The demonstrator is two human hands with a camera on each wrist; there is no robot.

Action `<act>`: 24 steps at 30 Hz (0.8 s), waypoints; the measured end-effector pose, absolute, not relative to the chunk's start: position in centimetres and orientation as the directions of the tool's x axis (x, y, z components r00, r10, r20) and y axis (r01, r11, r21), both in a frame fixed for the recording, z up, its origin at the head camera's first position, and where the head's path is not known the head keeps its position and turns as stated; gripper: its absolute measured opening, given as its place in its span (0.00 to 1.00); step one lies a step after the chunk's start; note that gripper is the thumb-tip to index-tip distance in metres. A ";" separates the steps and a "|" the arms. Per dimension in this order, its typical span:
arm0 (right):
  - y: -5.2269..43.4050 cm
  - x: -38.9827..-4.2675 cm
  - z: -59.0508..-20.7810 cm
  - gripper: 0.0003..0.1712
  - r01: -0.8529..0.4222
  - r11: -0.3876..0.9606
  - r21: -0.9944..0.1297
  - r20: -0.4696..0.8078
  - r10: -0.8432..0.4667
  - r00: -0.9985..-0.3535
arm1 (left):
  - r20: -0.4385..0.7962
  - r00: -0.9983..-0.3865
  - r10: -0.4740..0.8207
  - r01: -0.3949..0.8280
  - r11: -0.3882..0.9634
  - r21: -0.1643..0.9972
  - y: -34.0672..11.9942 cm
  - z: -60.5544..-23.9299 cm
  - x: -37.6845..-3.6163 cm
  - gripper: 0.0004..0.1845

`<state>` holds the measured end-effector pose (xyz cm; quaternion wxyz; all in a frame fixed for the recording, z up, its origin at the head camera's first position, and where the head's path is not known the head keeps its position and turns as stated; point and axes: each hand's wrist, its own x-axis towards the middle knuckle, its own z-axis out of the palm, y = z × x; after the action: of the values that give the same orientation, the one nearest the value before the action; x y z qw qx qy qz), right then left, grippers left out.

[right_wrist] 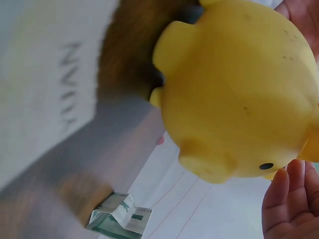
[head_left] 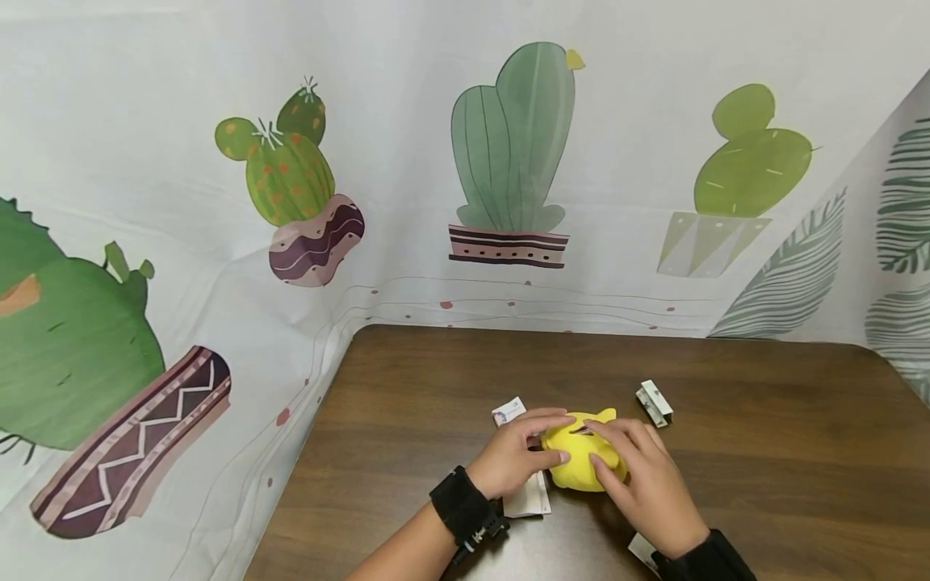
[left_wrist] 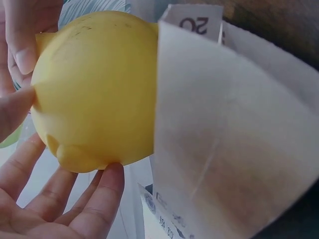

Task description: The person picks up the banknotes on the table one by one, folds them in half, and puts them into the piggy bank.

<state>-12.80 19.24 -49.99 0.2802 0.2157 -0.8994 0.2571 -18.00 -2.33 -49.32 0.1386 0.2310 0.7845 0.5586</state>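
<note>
Yellow piggy bank [head_left: 581, 460] sits on the dark wooden table [head_left: 763, 452], near its front edge and roughly mid-width; all places below are taken from the bank.

Left of the bank: a folded banknote [head_left: 508, 411] lies just beyond the left hand [head_left: 514, 460], towards the cactus-print cloth [head_left: 291, 202]. Another folded paper [head_left: 529, 500] lies flat, touching or just beside the bank's left flank, partly under the left palm. In the left wrist view this paper shows a printed "20" [left_wrist: 193, 25]. The left hand's fingers are straight to lightly bent, tips pressed against the bank's left side and top; not curled round it.

On the bank: a dark slot [head_left: 581, 431] shows on the crown between the two sets of fingertips. Whether a note is in it, I cannot tell.

Right of the bank: the right hand [head_left: 643, 476] lies over the right flank, fingers extended and laid flat on the shell, touching rather than grasping. Well to the right and further back, a small folded note [head_left: 655, 403] lies alone.

Judgement: the step in hand appears to be steadying the bank with both hands at the slot. The next move likely calls for one hand to keep bracing while the other takes up a folded note edge-on to the slot.
</note>
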 end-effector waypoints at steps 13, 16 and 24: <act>19.3 -12.6 -50.5 0.33 -0.540 0.780 -0.317 0.613 -0.266 -0.744 | 0.029 -0.855 0.518 0.203 0.283 0.937 -2.3 -49.5 -18.2 0.24; 19.3 -12.6 -50.6 0.31 -0.535 0.784 -0.315 0.609 -0.266 -0.748 | 0.029 -0.857 0.515 0.198 0.276 0.941 -2.3 -49.3 -18.1 0.24; 19.2 -12.5 -50.7 0.27 -0.510 0.804 -0.307 0.586 -0.262 -0.767 | 0.029 -0.858 0.513 0.190 0.263 0.946 -2.2 -49.4 -18.1 0.24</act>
<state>-12.52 19.22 -50.73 0.2679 0.2119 -0.9111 0.2308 -18.13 -2.19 -49.40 0.1433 0.2248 0.7817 0.5638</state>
